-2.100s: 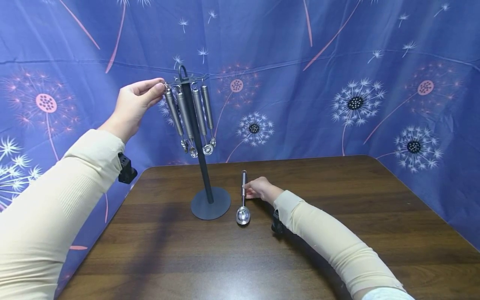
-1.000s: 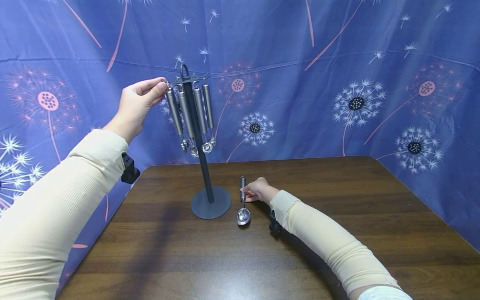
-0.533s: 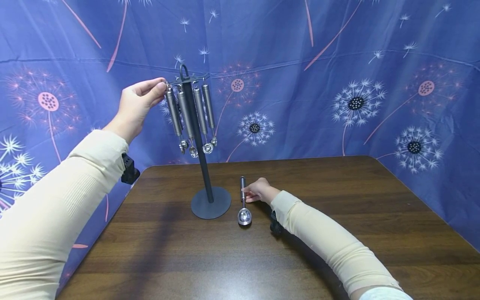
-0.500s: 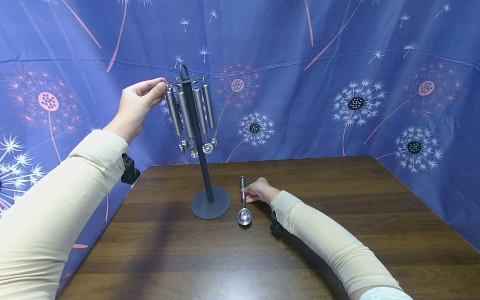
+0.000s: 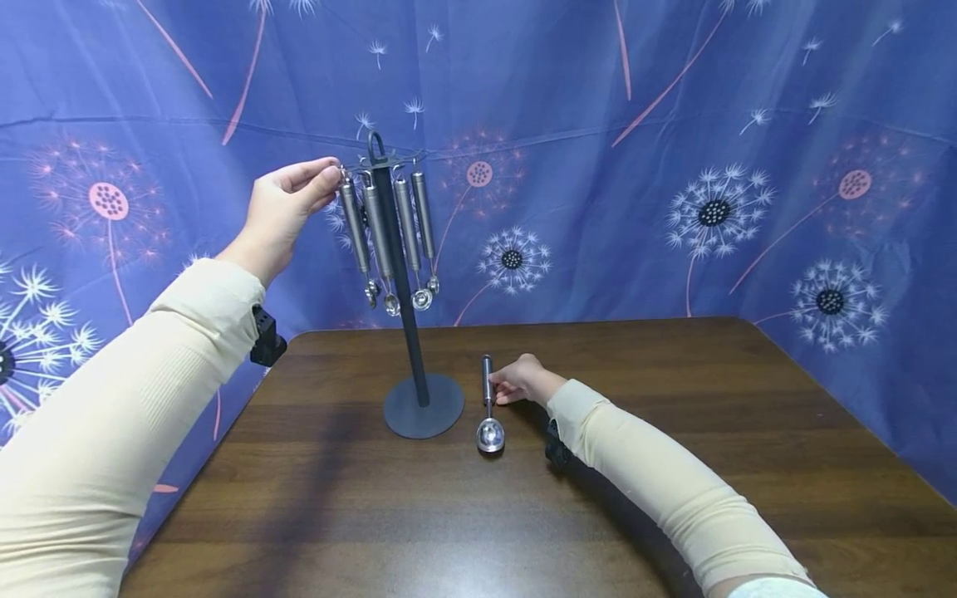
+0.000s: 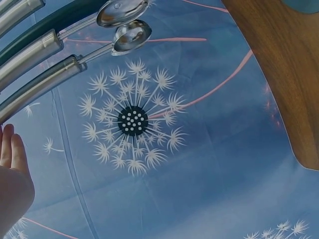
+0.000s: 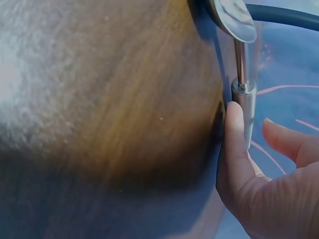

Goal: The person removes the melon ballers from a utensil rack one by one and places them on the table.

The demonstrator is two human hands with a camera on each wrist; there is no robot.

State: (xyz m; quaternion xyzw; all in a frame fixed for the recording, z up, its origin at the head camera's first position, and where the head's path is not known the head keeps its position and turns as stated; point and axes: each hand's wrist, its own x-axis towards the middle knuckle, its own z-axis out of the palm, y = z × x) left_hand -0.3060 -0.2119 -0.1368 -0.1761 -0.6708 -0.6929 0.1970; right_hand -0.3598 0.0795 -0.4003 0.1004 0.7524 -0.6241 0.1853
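A dark metal utensil rack (image 5: 407, 332) stands on the table, with several steel-handled spoons (image 5: 380, 228) hanging from its hooks. At the rack's left side my left hand (image 5: 278, 208) pinches the top end of the leftmost spoon (image 5: 354, 220), right where it meets the hook; that pinch lies outside the left wrist view. An ice cream scoop (image 5: 489, 433) lies to the right of the rack, bowl towards me. My right hand (image 5: 522, 379) is beside its handle (image 7: 243, 97). In the right wrist view a finger touches the handle while the thumb stands apart from it.
The round base (image 5: 399, 415) of the rack is close to the scoop's left side. A brown wooden table (image 5: 598, 531) carries everything, and a blue dandelion-print cloth (image 5: 591, 191) hangs behind its far edge.
Over the last two seconds the scoop has shifted slightly towards me. My right fingers, which gripped its handle, have loosened and drawn a little to the right. The left hand keeps its pinch.
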